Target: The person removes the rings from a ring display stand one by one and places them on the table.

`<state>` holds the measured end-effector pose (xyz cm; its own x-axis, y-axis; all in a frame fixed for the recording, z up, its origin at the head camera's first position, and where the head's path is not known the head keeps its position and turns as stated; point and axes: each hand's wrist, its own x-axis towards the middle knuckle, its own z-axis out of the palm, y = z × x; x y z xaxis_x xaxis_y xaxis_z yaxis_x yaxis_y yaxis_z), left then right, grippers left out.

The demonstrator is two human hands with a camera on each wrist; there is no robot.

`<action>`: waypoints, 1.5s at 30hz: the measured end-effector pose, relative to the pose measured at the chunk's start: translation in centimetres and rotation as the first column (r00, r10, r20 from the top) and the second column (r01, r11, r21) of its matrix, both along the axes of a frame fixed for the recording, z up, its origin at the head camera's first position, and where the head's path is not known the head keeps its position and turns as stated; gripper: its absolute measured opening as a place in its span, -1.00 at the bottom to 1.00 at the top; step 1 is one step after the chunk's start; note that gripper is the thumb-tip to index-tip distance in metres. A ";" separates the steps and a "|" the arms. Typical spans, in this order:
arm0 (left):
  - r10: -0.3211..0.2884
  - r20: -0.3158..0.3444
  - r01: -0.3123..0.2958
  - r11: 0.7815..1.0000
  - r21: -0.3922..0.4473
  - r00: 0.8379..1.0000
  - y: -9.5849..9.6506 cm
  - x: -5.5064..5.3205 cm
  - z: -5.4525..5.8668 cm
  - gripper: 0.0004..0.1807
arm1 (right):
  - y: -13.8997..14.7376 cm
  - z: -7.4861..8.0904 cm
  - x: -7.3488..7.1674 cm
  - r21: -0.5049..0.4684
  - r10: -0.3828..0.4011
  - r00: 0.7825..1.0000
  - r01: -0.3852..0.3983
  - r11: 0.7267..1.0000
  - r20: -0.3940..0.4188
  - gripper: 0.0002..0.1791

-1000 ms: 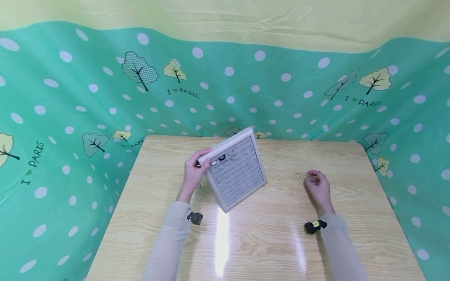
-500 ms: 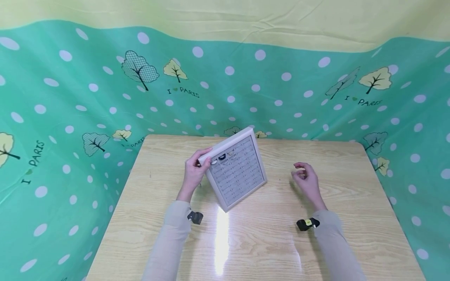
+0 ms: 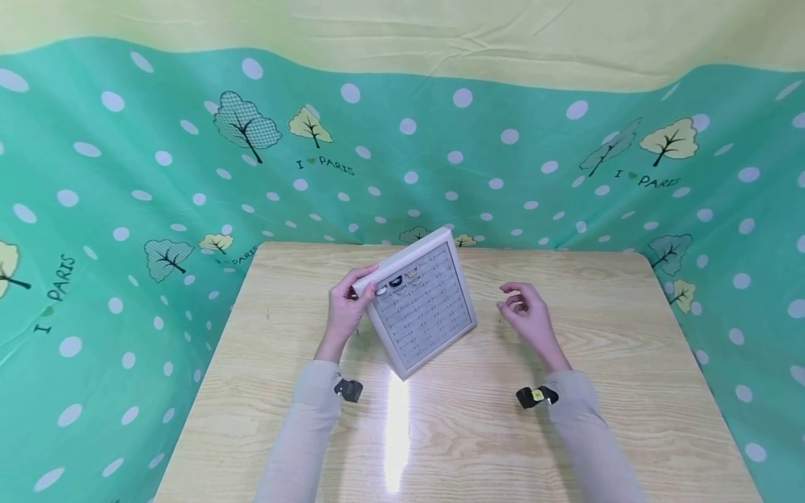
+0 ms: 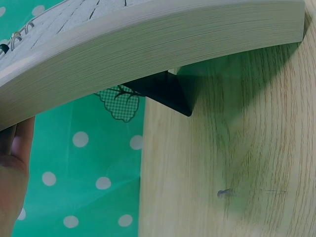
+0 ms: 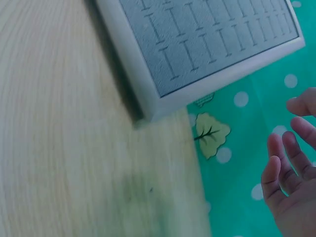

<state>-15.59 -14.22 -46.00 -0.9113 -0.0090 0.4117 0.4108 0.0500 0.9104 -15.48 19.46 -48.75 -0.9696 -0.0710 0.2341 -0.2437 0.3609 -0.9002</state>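
A white-framed ring display tray (image 3: 421, 307) with grey slotted lining leans at a tilt on the table. Several rings (image 3: 397, 281) sit in its slots near the upper left corner, one of them black. My left hand (image 3: 344, 311) grips that corner, thumb over the front and fingers behind. Right of the tray, my right hand (image 3: 530, 316) is held above the table with bent fingers, thumb and index tips a little apart. In the right wrist view its curled fingers (image 5: 291, 148) show near the tray's lower edge; I cannot tell whether they hold a ring.
Behind the tray, a black support (image 4: 170, 94) props it up. The wooden table (image 3: 465, 433) runs back to a green dotted curtain (image 3: 352, 195). A small dark mark (image 4: 223, 192) shows on the wood in the left wrist view.
My right hand has moved left toward the tray. Two rings seen at its fingertips one second ago no longer show. My left hand and the tray have stayed put.
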 end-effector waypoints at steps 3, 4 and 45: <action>-0.001 0.002 0.001 1.000 0.000 1.000 0.0 0.1 0.0 -0.72 | -0.4 0.4 0.0 0.006 0.020 1.000 -0.019 1.000 -0.013 -0.67; -0.003 0.003 0.003 1.000 0.001 1.000 -0.1 0.1 0.0 -0.72 | -0.6 0.5 -0.1 0.008 0.026 1.000 -0.026 1.000 -0.017 -0.67; 0.015 -0.071 -0.017 1.000 -0.025 0.997 -0.1 -0.3 -0.6 -0.75 | -11.0 5.3 0.1 -0.034 0.275 0.935 -0.290 0.957 -0.224 -0.72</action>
<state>-15.94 -14.31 -46.61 -0.8796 -0.0120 0.4756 0.4732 0.0802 0.8773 -15.42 8.50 -43.50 -0.8380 -0.3119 0.4478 -0.5170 0.1908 -0.8345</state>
